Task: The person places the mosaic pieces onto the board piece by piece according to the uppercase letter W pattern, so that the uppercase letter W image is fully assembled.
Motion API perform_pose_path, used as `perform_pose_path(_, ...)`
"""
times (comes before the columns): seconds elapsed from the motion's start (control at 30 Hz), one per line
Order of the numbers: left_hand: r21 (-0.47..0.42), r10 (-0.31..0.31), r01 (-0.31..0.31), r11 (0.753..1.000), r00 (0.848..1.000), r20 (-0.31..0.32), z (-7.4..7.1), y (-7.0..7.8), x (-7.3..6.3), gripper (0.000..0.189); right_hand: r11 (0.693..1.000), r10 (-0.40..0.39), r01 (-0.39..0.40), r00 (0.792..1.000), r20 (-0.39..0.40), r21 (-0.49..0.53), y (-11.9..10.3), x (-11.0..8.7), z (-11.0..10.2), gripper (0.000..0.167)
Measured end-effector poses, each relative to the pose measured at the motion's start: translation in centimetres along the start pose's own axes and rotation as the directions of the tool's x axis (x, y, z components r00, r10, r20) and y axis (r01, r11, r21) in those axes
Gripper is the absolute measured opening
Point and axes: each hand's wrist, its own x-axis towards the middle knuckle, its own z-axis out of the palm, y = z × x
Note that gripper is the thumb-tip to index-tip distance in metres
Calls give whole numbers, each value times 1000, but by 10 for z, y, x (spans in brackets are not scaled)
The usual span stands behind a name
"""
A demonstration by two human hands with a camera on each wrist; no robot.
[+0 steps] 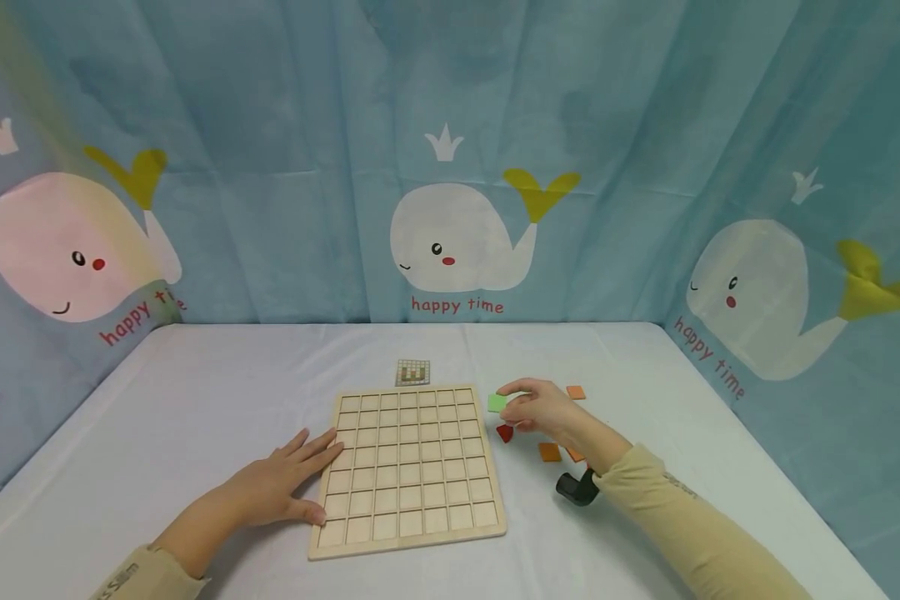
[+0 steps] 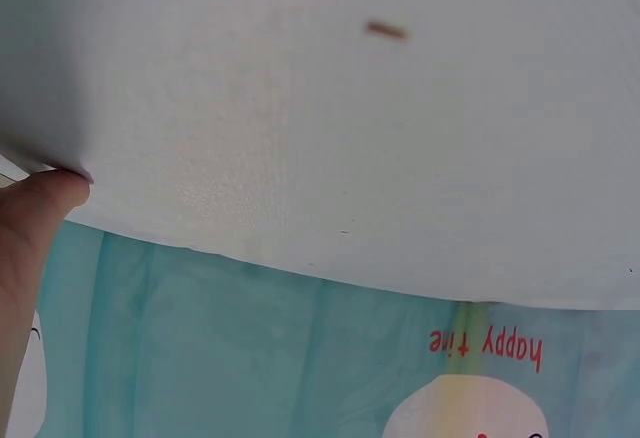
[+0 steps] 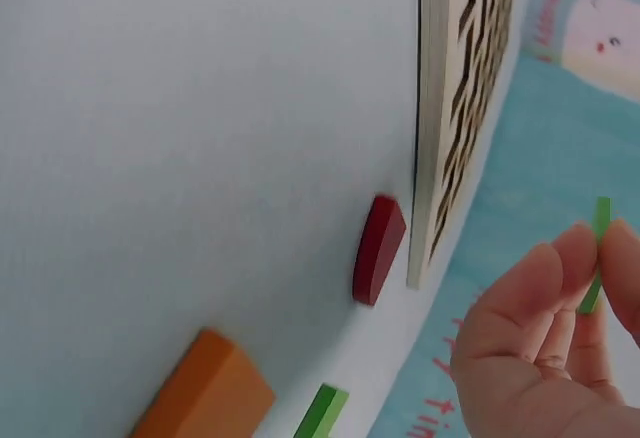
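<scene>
Tan sleeves (image 1: 701,525) | left fingers (image 1: 321,459) spread on board (image 1: 401,543) | right fingers (image 3: 530,278) pinching green tile (image 3: 602,218)

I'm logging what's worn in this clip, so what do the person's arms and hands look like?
The left sleeve and right sleeve are tan, each with small dark lettering near the cuff. The left hand and right hand are ungloved. A black, bent piece shows beside the right cuff; whether it's worn is unclear.
</scene>
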Motion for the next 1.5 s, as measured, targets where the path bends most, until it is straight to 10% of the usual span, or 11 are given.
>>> perform_pose_path(0.47, 4, -1, 1, 1000, 1000, 7, 1, 0, 0, 96, 997, -5, 6, 1000, 24, -74, 7, 12, 29, 33)
perform_pose_path(0.73, 6, -1, 1, 1000, 1000, 0, 2, 0, 0, 96, 986, -46, 71, 986, 161, -149, 8, 19, 48, 28)
perform_pose_path(1.5, 16, -37, 37, 999, 999, 13, 2, 1, 1, 98, 944, 21, 15, 994, 106, -331, -3, 32, 64, 27)
